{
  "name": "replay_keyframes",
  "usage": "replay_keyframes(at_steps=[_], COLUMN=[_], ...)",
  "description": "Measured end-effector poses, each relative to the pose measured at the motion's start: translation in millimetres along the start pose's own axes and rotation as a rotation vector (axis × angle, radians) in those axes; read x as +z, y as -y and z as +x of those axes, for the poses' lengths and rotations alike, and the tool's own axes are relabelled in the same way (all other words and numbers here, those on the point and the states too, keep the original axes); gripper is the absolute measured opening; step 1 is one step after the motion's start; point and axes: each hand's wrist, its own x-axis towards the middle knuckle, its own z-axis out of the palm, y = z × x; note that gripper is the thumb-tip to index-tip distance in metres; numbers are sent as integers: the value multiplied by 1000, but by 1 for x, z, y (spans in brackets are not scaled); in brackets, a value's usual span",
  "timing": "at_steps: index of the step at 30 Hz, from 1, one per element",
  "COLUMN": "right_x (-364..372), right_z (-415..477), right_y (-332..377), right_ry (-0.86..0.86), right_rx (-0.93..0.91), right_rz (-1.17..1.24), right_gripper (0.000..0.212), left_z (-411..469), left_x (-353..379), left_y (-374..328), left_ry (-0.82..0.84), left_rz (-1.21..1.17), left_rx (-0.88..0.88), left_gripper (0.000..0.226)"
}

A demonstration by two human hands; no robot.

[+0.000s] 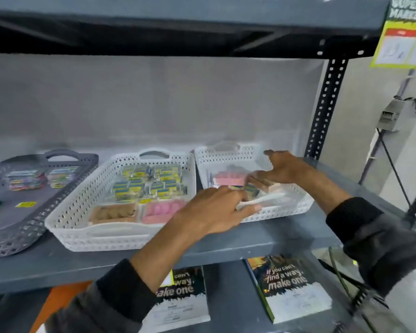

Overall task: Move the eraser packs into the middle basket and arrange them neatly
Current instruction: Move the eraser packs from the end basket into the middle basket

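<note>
The white middle basket [77, 207] holds several yellow-and-blue eraser packs [151, 182] at its back, with a brown pack [113, 212] and a pink pack [161, 209] in front. In the white right basket [296, 203] lie a pink pack [227, 180] and a white stick-like item [264, 199]. My left hand [216, 210] reaches over the right basket's front left corner, its fingers on a yellow-and-blue eraser pack [251, 189]. My right hand [283, 168] is inside the right basket, its thumb pressing the same pack from the right. The picture is blurred.
A grey basket [34, 227] at the left holds a few colourful packs [27, 180]. All three baskets stand on a grey metal shelf [262, 241]. A perforated black upright [324, 109] rises at the right. Notebooks [288, 287] lie on the shelf below.
</note>
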Motion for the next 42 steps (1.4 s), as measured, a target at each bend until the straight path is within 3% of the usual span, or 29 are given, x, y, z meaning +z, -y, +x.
replay_keyframes(at_steps=[4, 7, 10, 12, 18, 22, 34, 38, 42], right_x=[3, 16, 18, 19, 5, -10, 18, 44, 63], right_z=[-1, 3, -4, -3, -3, -1, -28, -31, -31], right_y=[-9, -13, -9, -9, -9, 10, 193, 232, 251], right_ry=[149, 94, 130, 133, -58, -117, 90, 201, 293], right_rx=[57, 21, 43, 43, 140, 2, -548, -651, -697], right_rz=[-103, -81, -87, -61, 120, 164, 337, 292, 281], right_gripper=[94, 106, 80, 76, 51, 80, 84, 91, 91], left_z=[0, -1, -1, -3, -8, -27, -148, -181, -193], left_x=[9, 9, 9, 9, 2, -14, -30, -29, -16], left_y=[0, -2, -2, -1, 5, 24, 104, 131, 143], left_ry=[27, 18, 18, 18, -96, -241, -382, -467, -558], left_rz=[162, 169, 183, 184, 127, 101, 18, -15, -44], left_rx=[-14, 17, 14, 17, 54, 10, -259, -394, -365], left_gripper=[41, 37, 36, 37, 43, 46, 49, 55, 51])
